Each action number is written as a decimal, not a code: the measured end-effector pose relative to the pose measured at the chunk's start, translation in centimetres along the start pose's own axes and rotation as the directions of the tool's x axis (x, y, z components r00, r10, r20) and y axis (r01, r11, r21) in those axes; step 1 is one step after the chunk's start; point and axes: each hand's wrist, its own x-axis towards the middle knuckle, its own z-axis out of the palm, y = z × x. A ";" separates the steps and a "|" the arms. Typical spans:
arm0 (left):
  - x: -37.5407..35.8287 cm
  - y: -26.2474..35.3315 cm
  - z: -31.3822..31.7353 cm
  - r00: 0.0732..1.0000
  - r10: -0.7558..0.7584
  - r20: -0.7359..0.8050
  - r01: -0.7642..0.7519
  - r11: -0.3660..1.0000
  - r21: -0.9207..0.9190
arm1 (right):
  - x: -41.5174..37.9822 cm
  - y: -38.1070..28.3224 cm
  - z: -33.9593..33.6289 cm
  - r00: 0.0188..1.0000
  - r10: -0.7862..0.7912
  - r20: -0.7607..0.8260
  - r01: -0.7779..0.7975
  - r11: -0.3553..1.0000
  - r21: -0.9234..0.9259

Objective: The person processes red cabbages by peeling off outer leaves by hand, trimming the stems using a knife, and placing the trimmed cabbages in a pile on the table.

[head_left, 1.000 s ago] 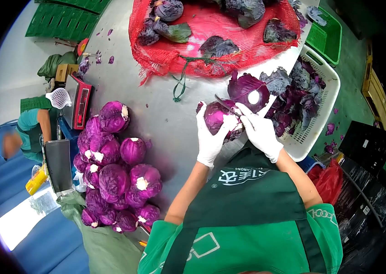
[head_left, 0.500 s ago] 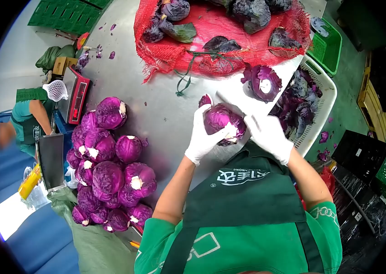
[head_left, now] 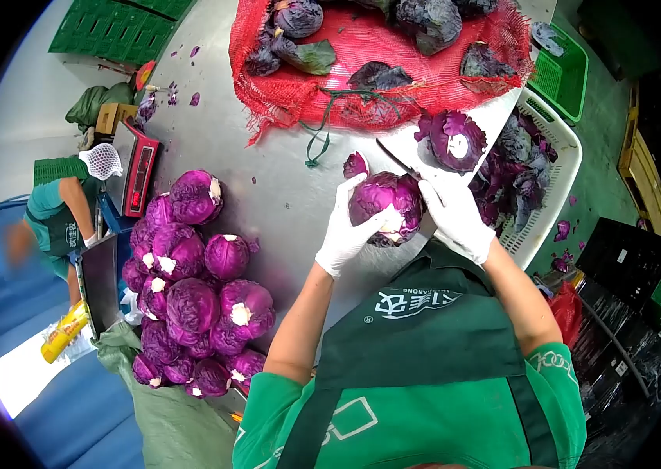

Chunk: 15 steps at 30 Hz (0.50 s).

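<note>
My left hand [head_left: 350,227], in a white glove, is closed around the left side of a purple cabbage [head_left: 385,205], whose pale cut stem faces toward me. A knife [head_left: 396,158] is gripped in my gloved right hand [head_left: 456,217], its blade pointing up and left just beyond the cabbage; the handle is hidden by the fingers. That hand is at the cabbage's right side. A small loose piece of purple leaf [head_left: 355,164] is by my left fingertips. Farther out to the right, another cabbage [head_left: 456,141] sits with its stem end showing.
Several cabbages are piled [head_left: 193,305] at left. A red mesh bag [head_left: 362,47] with dark cabbages lies across the far side. A white crate [head_left: 569,160] of leaves stands right, near a green crate [head_left: 573,78]. Beyond a red scale [head_left: 140,168] is another person [head_left: 61,211].
The knife has turned, so its blade shows as a dark edge. My right hand has shifted slightly, and the cabbage has tilted a little in my left hand. The other person has moved.
</note>
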 end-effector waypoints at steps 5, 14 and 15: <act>0.5 -0.7 -0.2 0.998 0.054 0.007 -0.054 0.998 -0.018 | 0.9 -1.7 -1.4 0.986 -0.062 0.153 0.047 0.994 0.099; -1.2 -0.7 -0.7 0.995 0.041 -0.090 -0.029 0.991 0.134 | 2.8 4.3 -2.2 0.919 0.364 -0.152 -0.373 0.927 -0.033; -1.5 -0.6 -0.6 0.990 0.019 -0.136 -0.011 0.998 0.060 | 1.4 2.6 -2.0 0.938 0.327 -0.118 -0.327 0.945 0.020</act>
